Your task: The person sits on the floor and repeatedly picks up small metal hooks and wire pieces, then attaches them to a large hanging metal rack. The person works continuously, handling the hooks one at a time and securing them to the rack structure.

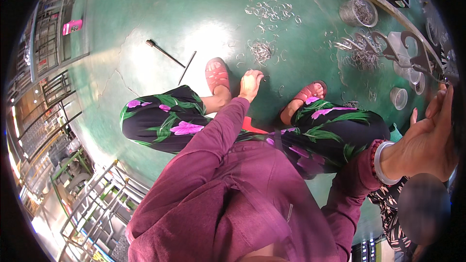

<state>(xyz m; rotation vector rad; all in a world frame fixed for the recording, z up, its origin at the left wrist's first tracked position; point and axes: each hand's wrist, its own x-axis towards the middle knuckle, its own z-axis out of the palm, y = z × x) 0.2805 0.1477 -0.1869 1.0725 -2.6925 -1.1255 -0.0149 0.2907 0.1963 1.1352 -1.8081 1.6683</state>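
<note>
My left hand [250, 85] is in front of me between my knees, its fingers curled together; whatever they hold is too small to make out. Beyond it, a small heap of curved metal hooks [261, 52] lies on the green floor. At the far right my right hand [421, 138] is raised, its fingers pressed together and their tips partly lost at the dark picture rim. Beside those fingertips is the end of a wavy grey metal piece [405, 51] with hook-like curves. What the right hand grips cannot be made out.
More loose hooks [274, 12] lie scattered farther off, and another pile [364, 58] is at right. A clear tub [358, 12] holds hooks; a small tub [398, 98] stands nearer. A T-shaped tool [170, 57] lies left. Another person [388, 204] is close at lower right. Metal racks [97, 204] stand left.
</note>
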